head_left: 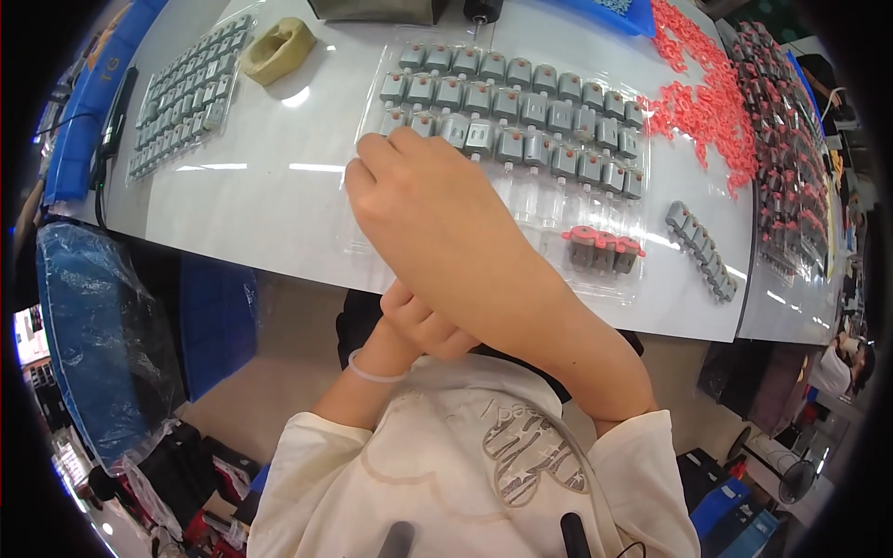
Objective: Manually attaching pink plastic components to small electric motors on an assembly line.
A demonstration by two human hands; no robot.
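Note:
My right hand (405,186) reaches across the left end of a clear plastic tray (521,209), its fingers curled beside the front row of small silver motors (480,138). Whatever those fingers hold is hidden beneath the hand. Below my right forearm, close to my body, is my left hand (423,324), with fingers bent inward and partly covered by that forearm; its contents do not show. Several motors with pink caps (603,251) stand together at the tray's near right. To the right of the tray lies a slanted row of loose motors (699,251).
Pink plastic parts (702,112) are heaped at the far right, near a blue bin (614,14). Capped motors fill trays (781,149) beyond them. At the left are another tray of motors (186,98) and a tan ring-shaped block (277,51). A screwdriver-like tool (481,11) hangs at the back.

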